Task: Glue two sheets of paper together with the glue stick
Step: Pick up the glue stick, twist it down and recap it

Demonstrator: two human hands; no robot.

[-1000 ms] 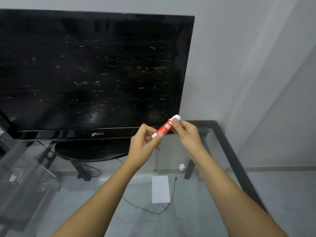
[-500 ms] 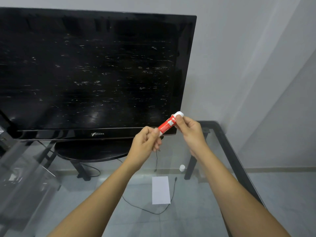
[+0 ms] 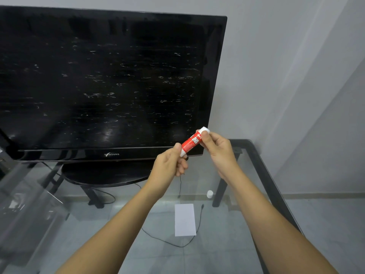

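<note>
A red glue stick point(image 3: 191, 142) with white ends is held tilted in the air in front of the TV's lower right corner. My left hand point(image 3: 169, 165) pinches its lower white end. My right hand point(image 3: 217, 147) grips its upper part, thumb on the red label just below the top end. A small white sheet of paper point(image 3: 185, 219) lies flat on the glass table point(image 3: 262, 167), below and between my forearms. A small white cap point(image 3: 210, 194) sits on the glass beyond the paper.
A large black TV point(image 3: 106, 82) on an oval stand point(image 3: 104, 174) fills the back of the table. A thin black cable point(image 3: 169, 242) curls around the paper. The table's dark frame runs along the right edge, with grey wall behind.
Both hands have risen slightly with the glue stick. The grip looks the same, and the paper and cap have stayed put.
</note>
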